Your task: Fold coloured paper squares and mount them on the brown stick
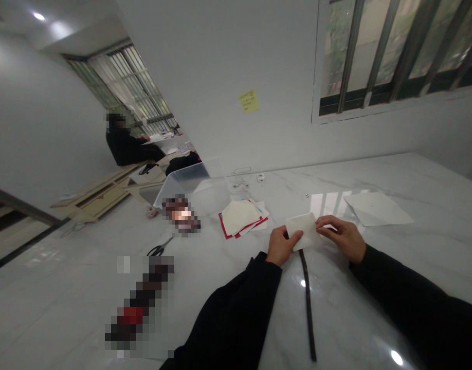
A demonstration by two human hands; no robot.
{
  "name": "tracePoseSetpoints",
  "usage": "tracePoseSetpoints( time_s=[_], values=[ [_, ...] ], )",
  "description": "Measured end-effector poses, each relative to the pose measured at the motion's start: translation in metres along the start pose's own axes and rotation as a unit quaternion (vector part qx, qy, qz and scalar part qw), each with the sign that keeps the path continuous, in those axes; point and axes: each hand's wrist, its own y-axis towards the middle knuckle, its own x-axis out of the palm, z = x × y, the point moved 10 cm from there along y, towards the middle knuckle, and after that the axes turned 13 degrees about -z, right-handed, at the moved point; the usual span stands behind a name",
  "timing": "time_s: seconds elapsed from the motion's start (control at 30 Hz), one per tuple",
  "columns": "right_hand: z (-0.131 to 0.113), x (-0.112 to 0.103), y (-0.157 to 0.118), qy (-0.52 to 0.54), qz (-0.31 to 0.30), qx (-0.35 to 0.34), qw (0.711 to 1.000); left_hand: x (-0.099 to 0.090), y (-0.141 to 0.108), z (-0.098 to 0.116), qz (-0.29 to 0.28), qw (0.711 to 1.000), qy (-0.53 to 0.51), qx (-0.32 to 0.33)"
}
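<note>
A small cream sheet of paper (306, 229), which looks folded, is held up over the white marble-patterned surface. My left hand (283, 245) grips its lower left side, thumb across the front. At the paper's right edge, my right hand (344, 237) is closed with thumb and fingertips pinched together on it. A narrow dark strap (307, 308) runs from below the paper toward me; its upper end is hidden. Left of my hands lies a stack of paper sheets (239, 218), cream on top with red edges showing beneath. A larger white sheet (378, 209) lies to the right.
Scissors with dark handles (157, 250) lie at the left, near two blurred-out items. A clear plastic bin (185, 177) stands behind the stack. A yellow sticky note (249, 101) is on the wall. Far left, a person in dark clothing (124, 145) sits at another table.
</note>
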Motion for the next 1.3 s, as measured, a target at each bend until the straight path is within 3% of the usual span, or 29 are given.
tracePoseSetpoints(
  time_s=[0.1, 0.3, 0.5, 0.83, 1.3],
  values=[
    [0.001, 0.011, 0.0, -0.003, -0.031, -0.009, 0.999, 0.001, 0.0, 0.002, -0.004, 1.0, 0.003, 0.0],
    [0.017, 0.013, 0.002, 0.014, -0.037, 0.026, 0.999, 0.003, 0.002, 0.001, -0.02, 1.0, 0.006, -0.008],
    [0.007, 0.026, 0.004, -0.004, -0.085, 0.005, 0.996, 0.008, 0.004, 0.005, -0.038, 0.999, -0.008, -0.002],
    [-0.002, 0.023, 0.002, -0.082, -0.057, 0.016, 0.995, 0.011, 0.003, 0.008, -0.052, 0.999, 0.011, 0.012],
    [0.004, 0.023, -0.001, -0.071, -0.051, 0.045, 0.995, 0.015, 0.001, 0.012, -0.052, 0.998, 0.001, 0.027]
  ],
)
